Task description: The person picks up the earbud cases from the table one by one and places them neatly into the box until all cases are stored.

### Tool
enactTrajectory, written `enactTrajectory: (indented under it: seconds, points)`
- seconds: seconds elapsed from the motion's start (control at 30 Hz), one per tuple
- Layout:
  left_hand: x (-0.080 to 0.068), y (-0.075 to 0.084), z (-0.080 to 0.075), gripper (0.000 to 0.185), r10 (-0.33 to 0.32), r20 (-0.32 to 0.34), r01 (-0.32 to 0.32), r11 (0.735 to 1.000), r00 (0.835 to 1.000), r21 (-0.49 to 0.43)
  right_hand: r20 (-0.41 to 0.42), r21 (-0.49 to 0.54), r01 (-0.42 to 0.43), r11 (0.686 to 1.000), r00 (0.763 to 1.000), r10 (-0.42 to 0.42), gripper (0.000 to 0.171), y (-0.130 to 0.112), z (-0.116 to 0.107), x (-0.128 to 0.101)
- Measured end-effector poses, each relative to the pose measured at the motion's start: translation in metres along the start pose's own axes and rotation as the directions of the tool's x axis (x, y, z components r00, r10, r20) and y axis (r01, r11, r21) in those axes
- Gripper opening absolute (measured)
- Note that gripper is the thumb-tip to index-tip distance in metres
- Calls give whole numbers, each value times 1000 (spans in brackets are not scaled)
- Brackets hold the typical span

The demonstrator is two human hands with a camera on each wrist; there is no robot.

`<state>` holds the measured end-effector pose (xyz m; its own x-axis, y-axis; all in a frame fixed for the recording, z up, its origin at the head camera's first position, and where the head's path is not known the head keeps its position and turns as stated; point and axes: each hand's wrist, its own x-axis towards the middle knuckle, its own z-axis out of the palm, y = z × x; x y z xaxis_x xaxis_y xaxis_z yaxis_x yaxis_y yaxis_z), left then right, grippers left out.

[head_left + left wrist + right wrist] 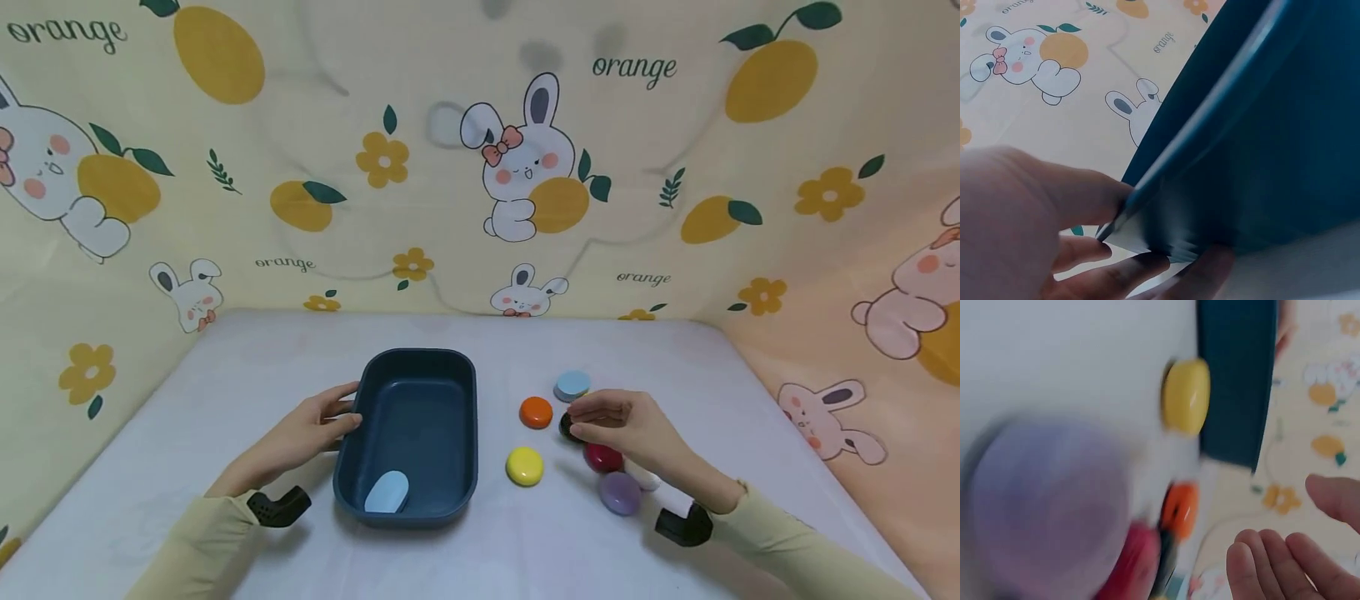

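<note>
My left hand (296, 433) grips the left wall of a dark blue rectangular tray (420, 433), thumb at the rim (1179, 140) and fingers below along the outside. A light blue rounded piece (387, 492) lies in the tray's near left corner. Over a group of glossy round discs hovers my right hand (633, 425), its fingers loosely bent, thumb apart from them and nothing between. Closest to its fingertips is a black disc (567, 427), partly covered by them. A red disc (602, 457), a purple disc (620, 493) and a partly hidden white disc (647, 477) lie beneath this hand.
Between the tray and the right hand are a yellow disc (525, 466) and an orange disc (536, 412). Farther back lies a light blue disc (572, 384). A white cloth covers the table (300, 350), and a printed curtain (450, 50) hangs behind it.
</note>
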<state>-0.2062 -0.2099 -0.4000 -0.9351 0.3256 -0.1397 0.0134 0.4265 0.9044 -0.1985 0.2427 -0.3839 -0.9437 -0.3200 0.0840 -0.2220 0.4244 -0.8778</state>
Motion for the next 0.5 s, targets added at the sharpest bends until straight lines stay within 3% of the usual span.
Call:
enactTrajectory:
  seconds: [0.3, 0.5]
  points:
    - [-1, 0, 1, 62, -3, -1, 3, 1000, 1000, -7, 0, -71, -5, 997, 1000, 5, 40, 23, -39, -11]
    - [0, 2, 2, 62, -7, -5, 7, 1000, 1000, 5, 71, -70, -32, 997, 997, 37, 44, 36, -60, -21]
